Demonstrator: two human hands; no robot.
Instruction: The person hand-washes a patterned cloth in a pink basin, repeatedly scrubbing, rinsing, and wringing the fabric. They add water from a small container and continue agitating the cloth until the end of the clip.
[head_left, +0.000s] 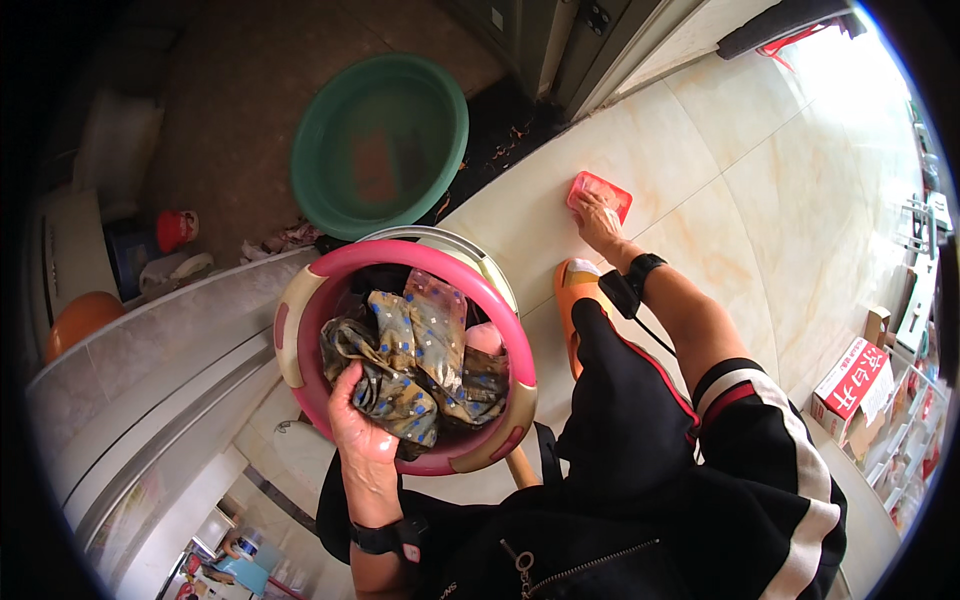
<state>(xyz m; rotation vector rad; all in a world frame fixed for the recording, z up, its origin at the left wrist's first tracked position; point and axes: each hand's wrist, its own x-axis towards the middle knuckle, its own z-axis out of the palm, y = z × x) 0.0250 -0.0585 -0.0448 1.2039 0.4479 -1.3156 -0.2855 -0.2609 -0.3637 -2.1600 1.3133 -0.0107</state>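
Observation:
In front of me sits a pink basin (411, 255) with beige handle sections, holding wet cloth. My left hand (365, 420) grips the near left part of a brown-grey patterned cloth (394, 409) with blue and white spots, thumb on top. More of the same fabric lies folded in the basin, with a pink item (484, 338) at its right side. My right hand (598, 217) reaches down to a small red plastic dish (621, 196) on the floor. Its fingers rest in the dish on something pale, possibly soap; the fingertips are partly hidden.
A green plastic tub (315, 150) with water stands beyond the pink basin, by a dark doorway. A pale bucket rim (487, 262) shows behind the basin. My foot in an orange slipper (568, 330) is close by. A red-and-white carton (851, 382) stands at right.

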